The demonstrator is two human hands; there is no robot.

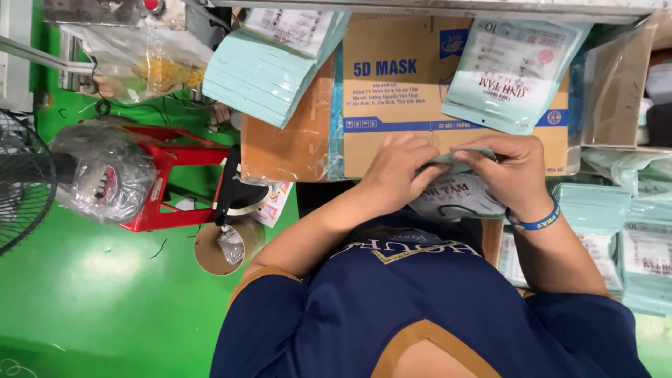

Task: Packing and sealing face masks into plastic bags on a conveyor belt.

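My left hand (395, 168) and my right hand (511, 171) meet over a pale green, flat mask pouch (455, 196) with a clear window, just in front of my chest. Both hands pinch its top edge, fingers curled over it. A blue wristband (535, 222) circles my right wrist. The lower part of the pouch shows between my forearms; the rest is hidden under my fingers.
A brown and blue cardboard box (392, 91) lies right behind my hands, with a filled pouch (511, 70) on it and a fanned stack of pouches (273, 63) to its left. More pouch stacks (630, 238) lie at the right. A red stool (168, 182), a plastic bag (105, 175), a fan (21, 182) and a tape roll (224, 245) stand on the green floor (105, 301).
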